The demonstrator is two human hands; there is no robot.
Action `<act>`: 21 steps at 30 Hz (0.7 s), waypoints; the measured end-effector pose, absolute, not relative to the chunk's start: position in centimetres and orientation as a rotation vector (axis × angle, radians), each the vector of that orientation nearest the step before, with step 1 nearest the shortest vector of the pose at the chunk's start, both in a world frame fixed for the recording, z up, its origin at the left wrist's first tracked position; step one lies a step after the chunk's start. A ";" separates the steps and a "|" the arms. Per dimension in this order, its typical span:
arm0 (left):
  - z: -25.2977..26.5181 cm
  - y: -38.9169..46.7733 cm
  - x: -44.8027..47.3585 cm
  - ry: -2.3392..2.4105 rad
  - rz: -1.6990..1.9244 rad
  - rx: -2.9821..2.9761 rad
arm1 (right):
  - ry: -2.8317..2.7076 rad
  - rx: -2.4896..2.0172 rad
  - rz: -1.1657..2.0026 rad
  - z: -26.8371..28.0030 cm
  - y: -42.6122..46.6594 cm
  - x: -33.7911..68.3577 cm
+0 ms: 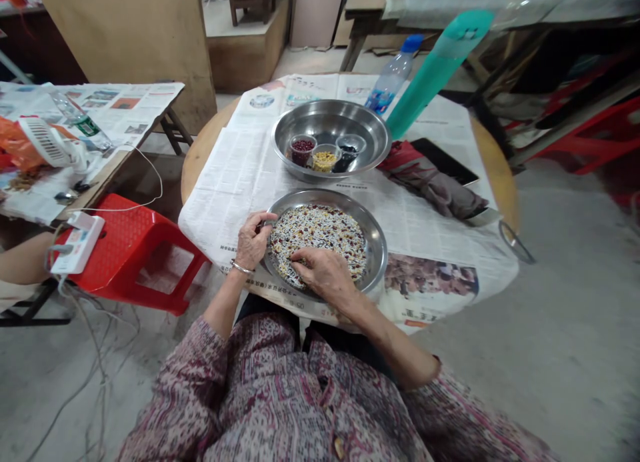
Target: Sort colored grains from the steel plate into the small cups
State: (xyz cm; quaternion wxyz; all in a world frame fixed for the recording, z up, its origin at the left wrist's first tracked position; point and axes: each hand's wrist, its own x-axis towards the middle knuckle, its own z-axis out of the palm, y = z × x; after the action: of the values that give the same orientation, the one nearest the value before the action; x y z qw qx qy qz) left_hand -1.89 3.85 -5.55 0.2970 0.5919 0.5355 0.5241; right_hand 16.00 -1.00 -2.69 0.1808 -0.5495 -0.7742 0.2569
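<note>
round table, covered in newspaper. near pan: holds a wide, mixed layer of pale, red and dark beans across nearly its whole floor, so most sorting appears left to do. far pan: holds three small cups, red, yellow and dark, each only part filled. left hand: curled on the near pan's left rim, gripping it. right hand: fingertips pinched down in the beans; whether any bean is held cannot be told.
</note>
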 end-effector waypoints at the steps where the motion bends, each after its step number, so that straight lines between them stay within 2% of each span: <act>1: -5.5 3.8 -1.9 1.426 1.389 1.572 | -2.212 -1.560 0.707 -2.6 -1.0 15.9; 5: -5.5 3.8 -1.9 1.434 1.382 1.568 | -2.114 -1.583 0.802 -2.6 -0.7 16.0; 12: -5.6 3.9 -1.9 1.425 1.400 1.581 | -1.366 -1.456 1.458 -2.8 0.3 16.5; 18: -5.5 3.8 -2.0 1.422 1.397 1.585 | -1.503 -1.403 1.540 -2.2 0.2 15.9; 21: -5.5 3.8 -2.0 1.428 1.392 1.582 | -1.211 -1.345 1.804 -1.7 0.2 15.7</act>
State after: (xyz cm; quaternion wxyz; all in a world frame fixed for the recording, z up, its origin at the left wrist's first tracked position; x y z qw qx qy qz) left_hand -1.96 3.84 -5.48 0.2938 0.5940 0.5363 0.5226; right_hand 15.68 0.24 -1.67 0.2888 -0.5038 -0.4537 0.6759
